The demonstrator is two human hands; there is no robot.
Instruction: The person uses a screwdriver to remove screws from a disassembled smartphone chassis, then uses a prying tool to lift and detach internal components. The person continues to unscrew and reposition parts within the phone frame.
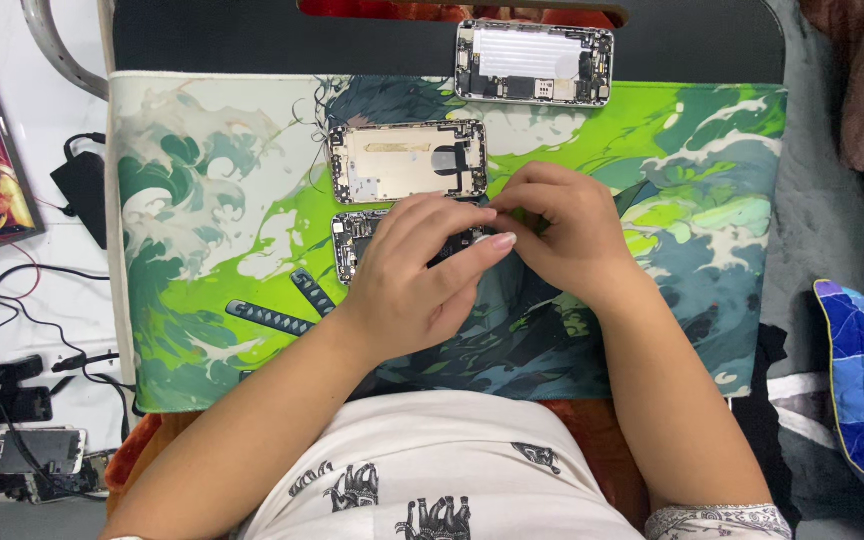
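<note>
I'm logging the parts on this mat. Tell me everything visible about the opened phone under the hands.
The opened phone lies flat on the green wave-print mat, long side across, just below an emptied metal phone shell. Only its left end shows: a silvery metal frame with dark boards and small parts inside. The left hand lies over its middle, and the right hand meets it there at the fingertips. What they pinch is hidden.
</note>
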